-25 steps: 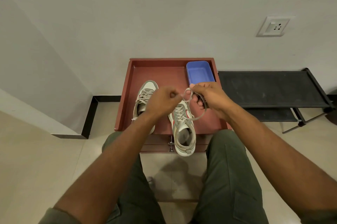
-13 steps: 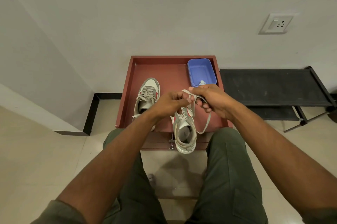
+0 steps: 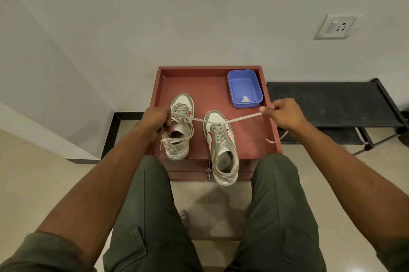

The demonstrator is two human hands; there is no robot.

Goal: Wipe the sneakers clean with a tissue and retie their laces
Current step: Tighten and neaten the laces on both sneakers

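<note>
**Laces pulled wide over the right-hand sneaker**

Nearest the camera, two knees in olive-green trousers [image 3: 276,209] frame a strip of pale tiled floor [image 3: 33,183], and both forearms reach forward from them. Just beyond, the right sneaker [image 3: 221,145] sits on the red-brown worktop [image 3: 199,85] with its heel hanging over the front edge, toe pointing away. Its laces [image 3: 241,118] are drawn out to either side and cross above the toe. The left hand [image 3: 158,120] has its fingers curled around one lace end, directly over the left sneaker [image 3: 180,125], which stands beside its mate, slightly farther back and apart from it. The right hand [image 3: 281,114] pinches the other lace end between thumb and fingers, and the loose tail hangs down past the worktop's right edge. No brand name or lettering can be read on either shoe (only red side stripes show). Farther back, a blue plastic tub [image 3: 244,88] in the worktop's far right corner holds a crumpled white tissue [image 3: 245,99]. A black rack [image 3: 332,103] stands to the right, and a wall socket [image 3: 335,26] is mounted on the white wall.
</note>
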